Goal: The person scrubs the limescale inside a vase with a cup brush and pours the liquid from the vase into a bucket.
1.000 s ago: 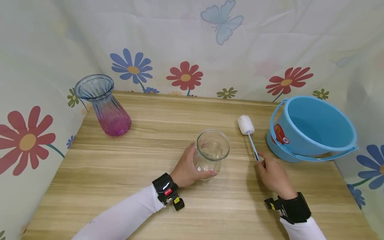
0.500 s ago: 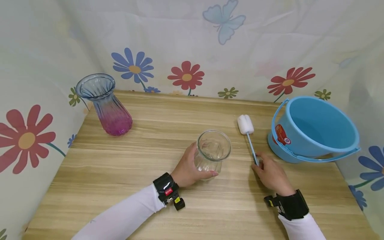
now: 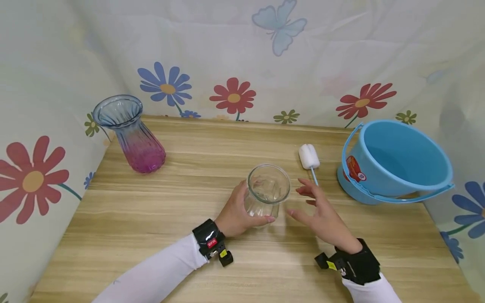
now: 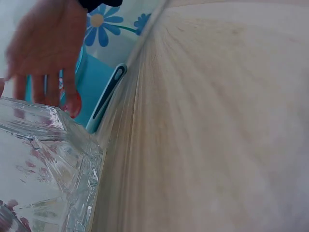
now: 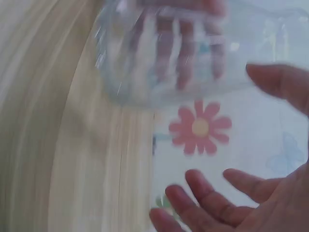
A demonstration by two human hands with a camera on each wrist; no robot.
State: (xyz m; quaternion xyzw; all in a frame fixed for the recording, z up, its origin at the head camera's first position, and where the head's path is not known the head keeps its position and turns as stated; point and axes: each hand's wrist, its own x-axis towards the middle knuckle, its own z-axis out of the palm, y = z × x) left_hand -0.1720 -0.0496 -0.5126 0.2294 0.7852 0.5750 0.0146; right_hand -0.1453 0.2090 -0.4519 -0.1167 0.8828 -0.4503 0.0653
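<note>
My left hand (image 3: 235, 212) grips a clear glass vase (image 3: 262, 207) in the middle of the table, thumb in front and fingers behind; its round mouth faces up towards the head camera. The ribbed glass also fills the lower left of the left wrist view. My right hand (image 3: 327, 221) holds nothing. Its fingers are spread and its thumb points at the vase, a small gap away. Beyond those fingers lies a sponge brush (image 3: 309, 156) with a white head and a thin blue stem, partly hidden by the hand. The brush's handle (image 4: 107, 99) shows in the left wrist view.
A light blue bucket (image 3: 352, 185) with its handle hanging down stands at the right. At the back left is a ribbed vase (image 3: 142, 145), blue above and pink below. A flowered cloth (image 3: 303, 75) encloses the wooden table (image 3: 212, 151) at the back and sides.
My right hand has let go of the brush handle and moved left towards the glass vase, its fingers opening. The brush stays lying on the table. My left hand keeps its hold in place.
</note>
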